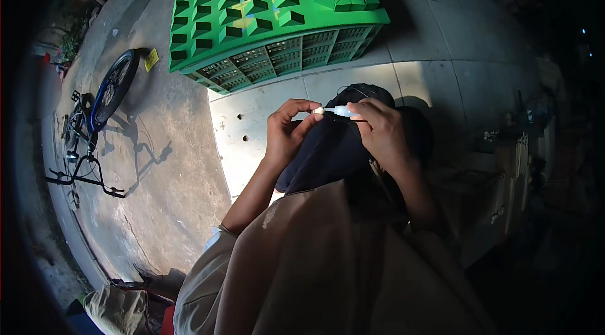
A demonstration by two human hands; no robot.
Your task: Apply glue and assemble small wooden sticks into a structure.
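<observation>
Above my dark-clad knee, my left hand pinches a small cream-coloured piece between thumb and fingertips. The fingers cover part of it, so its full shape is hidden. Facing it, my right hand grips a small white bottle with a thin nozzle, held nearly level. Its nozzle points left and reaches the cream piece or very close to it; contact cannot be made out. Beyond both hands, several green wedge-shaped blocks stand in rows on a green board.
Green plastic crates support the board. More green blocks lie bunched at its far right. On the concrete at left is a bicycle, with a yellow packet by its wheel. Dark clutter fills the right side.
</observation>
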